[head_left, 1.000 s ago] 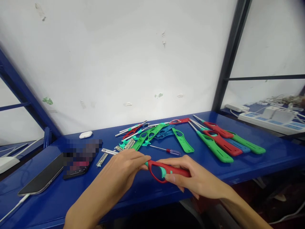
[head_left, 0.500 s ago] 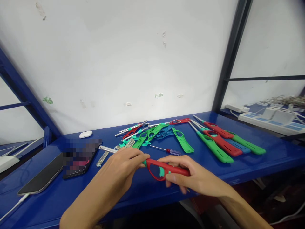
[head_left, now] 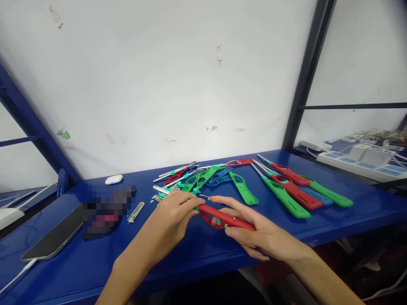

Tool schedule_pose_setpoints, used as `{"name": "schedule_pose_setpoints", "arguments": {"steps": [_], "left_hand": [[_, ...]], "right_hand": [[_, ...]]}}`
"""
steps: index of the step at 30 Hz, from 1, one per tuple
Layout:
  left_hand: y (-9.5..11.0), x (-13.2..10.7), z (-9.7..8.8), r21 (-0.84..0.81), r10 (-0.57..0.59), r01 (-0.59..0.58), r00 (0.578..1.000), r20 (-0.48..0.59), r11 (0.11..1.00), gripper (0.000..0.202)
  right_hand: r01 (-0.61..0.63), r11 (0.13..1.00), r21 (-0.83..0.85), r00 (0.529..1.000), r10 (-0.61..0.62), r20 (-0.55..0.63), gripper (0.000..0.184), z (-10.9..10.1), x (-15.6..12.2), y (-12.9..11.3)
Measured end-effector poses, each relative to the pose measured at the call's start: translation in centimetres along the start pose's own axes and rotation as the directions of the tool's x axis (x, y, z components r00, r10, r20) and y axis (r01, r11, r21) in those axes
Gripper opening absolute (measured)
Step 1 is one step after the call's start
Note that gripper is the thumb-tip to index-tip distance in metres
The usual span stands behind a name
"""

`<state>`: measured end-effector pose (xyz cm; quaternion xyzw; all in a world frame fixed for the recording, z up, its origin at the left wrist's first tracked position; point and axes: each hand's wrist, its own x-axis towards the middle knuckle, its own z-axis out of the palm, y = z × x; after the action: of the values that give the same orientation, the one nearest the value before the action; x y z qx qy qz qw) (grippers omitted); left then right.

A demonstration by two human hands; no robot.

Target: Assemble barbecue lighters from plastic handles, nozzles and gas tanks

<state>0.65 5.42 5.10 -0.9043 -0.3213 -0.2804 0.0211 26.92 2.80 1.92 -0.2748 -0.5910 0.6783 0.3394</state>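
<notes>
A red lighter point(head_left: 224, 219) with a teal trigger and a metal tube is held above the blue bench point(head_left: 349, 216). My right hand point(head_left: 257, 233) wraps its red handle from below and behind. My left hand point(head_left: 173, 220) is closed around the teal collar and the silver tube, whose tip point(head_left: 160, 189) pokes out to the left. The handle is rolled so its narrow edge faces up.
Loose green, red and blue handle shells and metal tubes point(head_left: 203, 177) lie behind the hands. Finished lighters point(head_left: 295, 190) lie at the right. A small screwdriver is partly hidden behind my fingers. A phone point(head_left: 54, 239), a blurred object and a white earbud case point(head_left: 113, 179) are at the left.
Both hands have turned the lighter about its long axis and raised it slightly. The handle's open loop faced me before; now its edge does. The tube tip moved right.
</notes>
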Motion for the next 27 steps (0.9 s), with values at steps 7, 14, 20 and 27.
{"name": "schedule_pose_setpoints", "arguments": {"steps": [7,14,20,27], "left_hand": [[0.01,0.27,0.65,0.028,-0.030,0.029,0.999,0.033,0.999,0.024],[-0.20,0.26,0.81,0.068,0.016,-0.017,1.000,0.017,0.998,0.021],[-0.19,0.34,0.89,0.208,0.077,-0.081,0.997,0.028,0.975,0.029],[0.03,0.49,0.76,0.288,0.107,-0.061,0.983,-0.146,0.956,0.051]], "right_hand": [[-0.030,0.999,-0.031,0.997,0.028,-0.073,0.060,0.30,0.29,0.15],[-0.015,0.999,-0.031,0.998,0.013,-0.062,0.046,0.44,0.58,0.06],[0.000,0.999,-0.043,0.998,-0.002,-0.064,0.053,0.15,0.36,0.18],[0.094,0.994,-0.051,0.964,-0.103,-0.244,0.060,-0.06,0.31,-0.14]]}}
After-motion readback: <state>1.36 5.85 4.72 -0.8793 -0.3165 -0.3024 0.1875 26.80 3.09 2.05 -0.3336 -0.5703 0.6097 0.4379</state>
